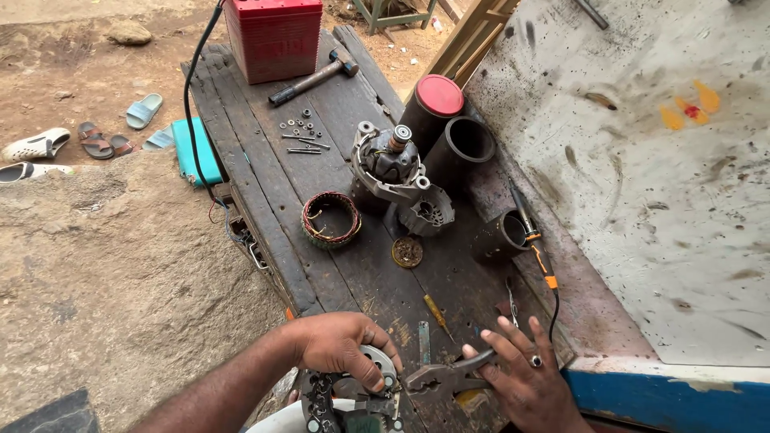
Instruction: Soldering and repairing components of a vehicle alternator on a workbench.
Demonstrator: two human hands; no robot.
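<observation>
My left hand (341, 345) presses down on a round metal alternator part (362, 393) at the near edge of the dark wooden bench (265, 184). My right hand (525, 377), a ring on one finger, grips the handles of grey pliers (445, 377) whose jaws reach the metal part. Farther up the bench lie a copper-wound stator ring (330, 218), an alternator housing with its rotor (397, 172), and a small brass-coloured disc (407, 252).
A red battery (273, 36), a hammer (314, 78) and loose bolts and nuts (303, 136) sit at the bench's far end. Dark cylinders (449, 128), one red-capped, stand right, beside a soldering iron (533, 240) and a stained wall (642, 160). Sandals (88, 140) lie on the dirt.
</observation>
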